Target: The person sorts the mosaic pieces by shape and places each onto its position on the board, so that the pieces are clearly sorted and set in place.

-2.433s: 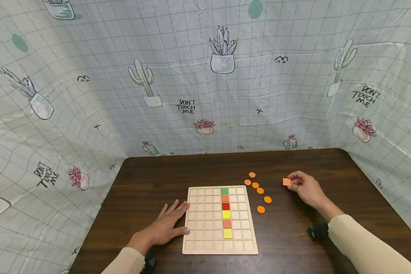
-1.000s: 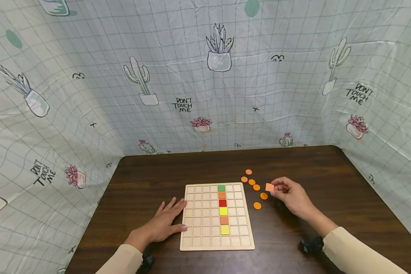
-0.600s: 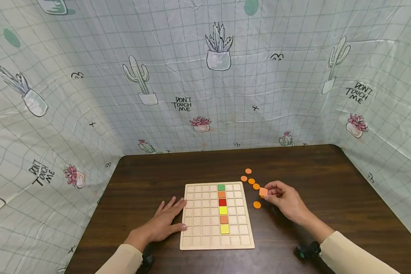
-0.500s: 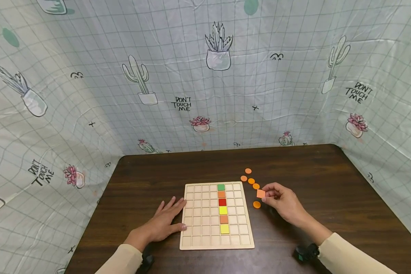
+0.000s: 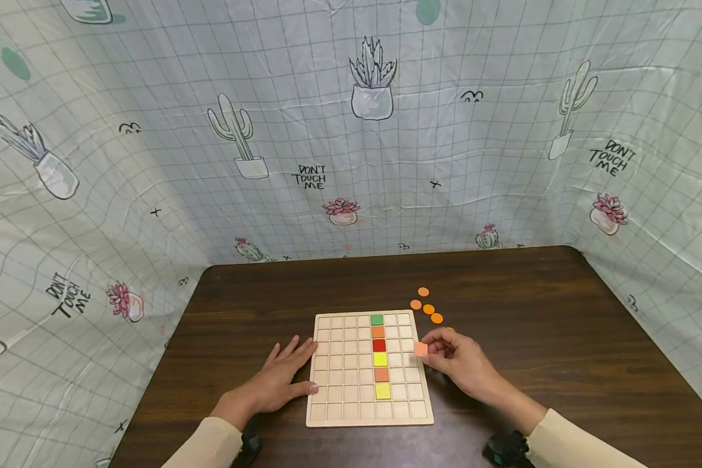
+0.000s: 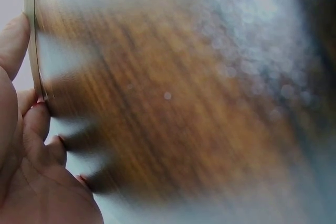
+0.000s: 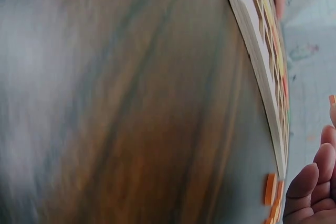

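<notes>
In the head view, my right hand (image 5: pixel 462 364) pinches a light orange square tile (image 5: pixel 421 350) between thumb and fingertips. The tile overlaps the right edge of a wooden grid board (image 5: pixel 409 419). My left hand (image 5: pixel 272 385) lies with fingers spread, its thumb and a fingertip at the board's left edge. One column of the board holds a green tile (image 5: pixel 377 320), orange tiles (image 5: pixel 381 374), a red tile (image 5: pixel 378 346) and yellow tiles (image 5: pixel 383 391). At the right wrist view's edge, only a sliver of the pinched tile (image 7: pixel 332 100) shows.
Several round orange discs (image 5: pixel 429 309) lie on the dark wooden table (image 5: pixel 532 292), to the right of the board's far corner. My right hand partly hides the nearest ones. A grid-patterned curtain (image 5: pixel 304 97) hangs behind the table and along both sides.
My right hand has carried the orange square tile leftward and nearer to me, from the table's right side, past the discs, to the board's edge. The left hand keeps its place at the board.
</notes>
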The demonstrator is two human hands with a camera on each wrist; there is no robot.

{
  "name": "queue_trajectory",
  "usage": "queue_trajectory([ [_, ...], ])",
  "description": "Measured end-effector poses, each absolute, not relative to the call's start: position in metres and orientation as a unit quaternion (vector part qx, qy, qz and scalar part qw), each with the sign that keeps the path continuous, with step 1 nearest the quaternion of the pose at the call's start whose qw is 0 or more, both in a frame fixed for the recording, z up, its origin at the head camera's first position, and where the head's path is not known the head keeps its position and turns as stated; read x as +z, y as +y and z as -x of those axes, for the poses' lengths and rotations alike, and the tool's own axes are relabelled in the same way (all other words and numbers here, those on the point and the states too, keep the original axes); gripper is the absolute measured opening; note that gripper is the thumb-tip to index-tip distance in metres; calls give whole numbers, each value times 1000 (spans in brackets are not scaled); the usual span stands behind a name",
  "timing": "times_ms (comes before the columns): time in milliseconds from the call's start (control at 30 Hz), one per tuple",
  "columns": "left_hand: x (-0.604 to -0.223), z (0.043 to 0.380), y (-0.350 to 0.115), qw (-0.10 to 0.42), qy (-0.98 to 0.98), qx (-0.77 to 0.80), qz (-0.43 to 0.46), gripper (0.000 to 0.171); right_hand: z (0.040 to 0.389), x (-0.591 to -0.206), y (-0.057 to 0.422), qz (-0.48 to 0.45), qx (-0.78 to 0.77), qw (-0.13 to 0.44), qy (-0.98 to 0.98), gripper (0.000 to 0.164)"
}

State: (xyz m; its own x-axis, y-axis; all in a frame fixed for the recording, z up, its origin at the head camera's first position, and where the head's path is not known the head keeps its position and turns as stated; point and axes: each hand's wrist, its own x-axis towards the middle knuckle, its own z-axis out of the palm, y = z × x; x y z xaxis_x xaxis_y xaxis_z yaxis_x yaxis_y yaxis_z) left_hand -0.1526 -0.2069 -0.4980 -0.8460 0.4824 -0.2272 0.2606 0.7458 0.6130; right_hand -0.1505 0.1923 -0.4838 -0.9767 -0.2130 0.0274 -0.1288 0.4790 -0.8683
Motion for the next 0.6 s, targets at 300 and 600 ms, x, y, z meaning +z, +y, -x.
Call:
queue_trajectory([
  [300, -485, 150, -204, 198, 917, 272, -214, 88, 138, -487, 176, 124, -504, 56, 853, 19],
  [600, -481, 149, -203, 204, 914, 267, -226, 89, 125, -486, 161, 145, -508, 73, 846, 18],
])
